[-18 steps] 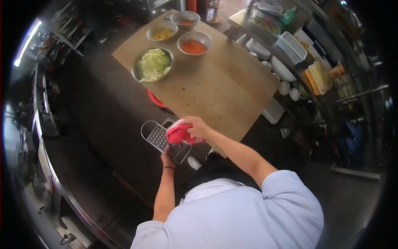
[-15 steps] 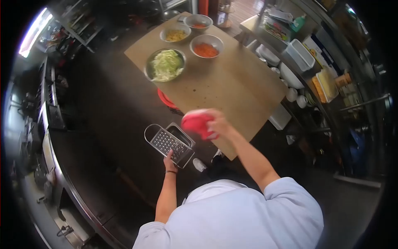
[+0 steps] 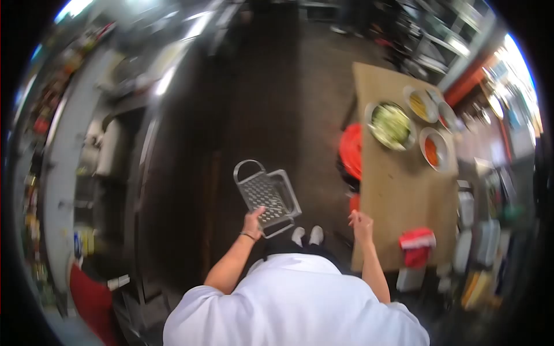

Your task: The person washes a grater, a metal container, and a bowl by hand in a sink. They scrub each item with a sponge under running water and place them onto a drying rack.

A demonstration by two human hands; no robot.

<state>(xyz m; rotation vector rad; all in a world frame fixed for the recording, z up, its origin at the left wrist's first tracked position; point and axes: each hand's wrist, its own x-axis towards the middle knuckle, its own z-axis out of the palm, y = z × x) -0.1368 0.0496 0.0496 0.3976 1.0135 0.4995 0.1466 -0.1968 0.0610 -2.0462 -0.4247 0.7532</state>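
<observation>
My left hand (image 3: 254, 222) is closed on a metal grater (image 3: 262, 195), which has a looped handle. A shallow metal tray (image 3: 295, 199) is held together with it, behind the grater. My right hand (image 3: 362, 226) is beside the table's near left edge with its fingers drawn together. A small orange-red bit shows at its fingertips, too small to name. On the table (image 3: 404, 199), to the right of that hand, lies a crumpled red and white cloth (image 3: 416, 247).
Bowls of shredded cabbage (image 3: 391, 126), orange shreds (image 3: 431, 151) and yellow pieces (image 3: 419, 106) stand at the table's far end. Beside the table is a red tub (image 3: 350, 151). A long counter (image 3: 153, 155) runs along the left. White containers (image 3: 464, 209) are at the right.
The red cloth has left my right hand and lies on the table. My view has turned left, so the table appears farther right. My left hand still holds the grater and tray.
</observation>
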